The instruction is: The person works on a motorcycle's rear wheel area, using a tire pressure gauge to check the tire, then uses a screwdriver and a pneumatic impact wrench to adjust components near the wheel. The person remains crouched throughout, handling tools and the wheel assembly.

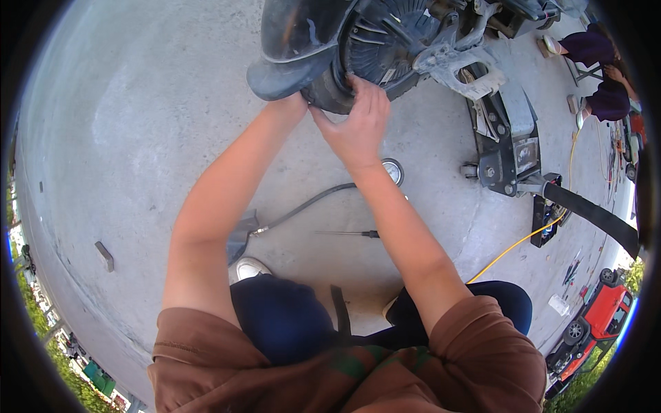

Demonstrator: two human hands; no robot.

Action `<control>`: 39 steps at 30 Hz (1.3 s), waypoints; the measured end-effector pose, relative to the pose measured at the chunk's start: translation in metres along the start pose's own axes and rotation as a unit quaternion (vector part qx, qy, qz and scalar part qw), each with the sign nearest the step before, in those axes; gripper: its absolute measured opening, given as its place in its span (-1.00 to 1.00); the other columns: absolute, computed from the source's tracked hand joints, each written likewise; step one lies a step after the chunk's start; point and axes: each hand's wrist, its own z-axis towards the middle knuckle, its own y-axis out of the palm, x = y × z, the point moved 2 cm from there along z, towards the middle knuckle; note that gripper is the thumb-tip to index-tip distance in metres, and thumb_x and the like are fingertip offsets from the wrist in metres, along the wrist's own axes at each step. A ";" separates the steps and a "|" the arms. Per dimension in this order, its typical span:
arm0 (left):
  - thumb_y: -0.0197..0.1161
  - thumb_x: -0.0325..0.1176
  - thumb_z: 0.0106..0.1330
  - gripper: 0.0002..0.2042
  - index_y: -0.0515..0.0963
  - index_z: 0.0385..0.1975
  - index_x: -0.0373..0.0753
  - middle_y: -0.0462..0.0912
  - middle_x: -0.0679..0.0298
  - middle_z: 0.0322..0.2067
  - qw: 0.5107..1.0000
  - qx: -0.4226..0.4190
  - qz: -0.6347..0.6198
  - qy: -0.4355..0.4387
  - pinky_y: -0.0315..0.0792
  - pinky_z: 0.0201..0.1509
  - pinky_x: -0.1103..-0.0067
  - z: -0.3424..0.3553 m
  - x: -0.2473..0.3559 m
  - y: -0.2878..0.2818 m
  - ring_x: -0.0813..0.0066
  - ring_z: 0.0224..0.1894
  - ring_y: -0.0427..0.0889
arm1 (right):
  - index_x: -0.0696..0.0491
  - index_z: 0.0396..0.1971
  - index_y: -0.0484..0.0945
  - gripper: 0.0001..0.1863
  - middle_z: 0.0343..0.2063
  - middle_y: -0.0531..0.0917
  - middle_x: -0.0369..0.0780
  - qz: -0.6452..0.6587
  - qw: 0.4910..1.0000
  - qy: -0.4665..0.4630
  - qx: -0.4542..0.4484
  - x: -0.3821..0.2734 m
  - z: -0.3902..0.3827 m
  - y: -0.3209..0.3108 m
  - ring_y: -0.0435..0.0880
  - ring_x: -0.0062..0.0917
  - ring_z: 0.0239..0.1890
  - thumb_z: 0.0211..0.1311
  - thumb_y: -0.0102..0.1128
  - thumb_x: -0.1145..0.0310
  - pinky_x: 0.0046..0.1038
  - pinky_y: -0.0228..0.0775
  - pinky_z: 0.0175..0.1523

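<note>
A black wheel [325, 89] under a curved black plastic mudguard [292, 34] is at the top centre, part of a larger vehicle. My right hand [354, 124] has its fingers curled over the wheel's inner rim, with the thumb toward the lower left. My left hand [289, 107] reaches under the mudguard to the wheel's near side, its fingers hidden. A pressure gauge [392, 172] with a black hose [310, 199] lies on the floor below my hands. A long thin screwdriver-like tool [351, 233] lies between my forearms.
A wheeled black jack [499, 158] stands at right beside a black tool box [544, 227] and yellow cable [509, 250]. People in purple trousers [606, 103] sit upper right. A red car [606, 310] is far right. A small block [105, 256] lies on the concrete floor [138, 151].
</note>
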 end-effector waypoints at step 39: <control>0.23 -0.39 0.26 -0.77 0.48 -0.15 -0.33 0.64 0.20 -0.22 0.737 -0.337 0.575 0.114 0.55 -0.15 0.51 -0.088 0.060 -0.016 0.43 -0.21 0.64 | 0.14 -0.21 0.57 -0.60 -0.15 0.54 -0.12 -0.106 0.786 0.131 -0.595 0.100 -0.078 -0.218 0.48 -0.24 -0.03 -0.06 0.36 0.26 -0.32 0.38 0.07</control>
